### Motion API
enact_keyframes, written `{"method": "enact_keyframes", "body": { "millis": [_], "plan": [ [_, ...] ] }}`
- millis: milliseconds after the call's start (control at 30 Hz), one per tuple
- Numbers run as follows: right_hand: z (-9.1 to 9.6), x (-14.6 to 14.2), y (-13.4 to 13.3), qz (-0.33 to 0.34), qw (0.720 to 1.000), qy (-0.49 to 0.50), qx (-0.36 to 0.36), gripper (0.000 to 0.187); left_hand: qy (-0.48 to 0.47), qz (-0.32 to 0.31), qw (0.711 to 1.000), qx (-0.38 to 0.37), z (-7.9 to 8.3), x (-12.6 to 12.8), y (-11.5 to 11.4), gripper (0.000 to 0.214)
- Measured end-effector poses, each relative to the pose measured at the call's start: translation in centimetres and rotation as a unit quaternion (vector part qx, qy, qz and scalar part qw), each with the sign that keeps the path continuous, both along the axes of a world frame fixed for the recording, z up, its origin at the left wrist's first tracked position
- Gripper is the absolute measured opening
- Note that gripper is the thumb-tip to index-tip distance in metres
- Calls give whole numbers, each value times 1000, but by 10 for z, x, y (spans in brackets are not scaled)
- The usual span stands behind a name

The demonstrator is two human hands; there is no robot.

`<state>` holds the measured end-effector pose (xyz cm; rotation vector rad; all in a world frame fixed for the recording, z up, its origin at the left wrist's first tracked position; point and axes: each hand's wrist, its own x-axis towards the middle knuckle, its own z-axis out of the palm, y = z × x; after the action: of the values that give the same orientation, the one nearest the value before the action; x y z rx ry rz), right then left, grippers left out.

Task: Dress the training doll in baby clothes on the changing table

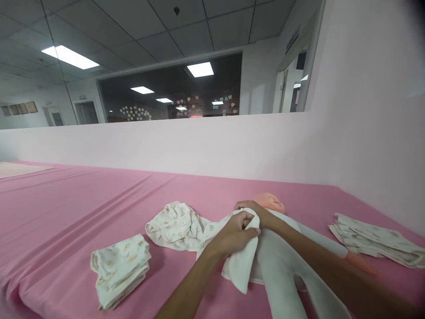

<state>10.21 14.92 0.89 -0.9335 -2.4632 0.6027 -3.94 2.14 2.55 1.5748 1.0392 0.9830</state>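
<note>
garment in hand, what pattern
The garment is cream with small pastel prints; head view shows it best.

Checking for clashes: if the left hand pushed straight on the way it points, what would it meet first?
Probably the right hand, lying just ahead of the left hand, which grips the white garment on the doll; depth is unclear.

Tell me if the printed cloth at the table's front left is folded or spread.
Folded: the printed cloth lies as a compact stack with layered edges showing.

one doll (280, 266) and three printed baby garments (120, 268).
</note>
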Motion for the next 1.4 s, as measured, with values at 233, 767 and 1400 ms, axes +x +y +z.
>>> {"method": "enact_keyframes", "body": {
  "millis": [233, 767, 1400],
  "plan": [
    [-1, 14, 16, -160, 982, -36, 92, 21, 156, 40, 987, 16, -15, -1, 7, 10],
    [-15, 119, -57, -253, 959, 4, 124, 25, 296, 86, 951, 24, 4, -1, 8, 18],
    [-99, 221, -46, -327, 934, -97, 102, 38, 577, -164, 761, 247, -4, 197, 139, 50]
  ]
}}
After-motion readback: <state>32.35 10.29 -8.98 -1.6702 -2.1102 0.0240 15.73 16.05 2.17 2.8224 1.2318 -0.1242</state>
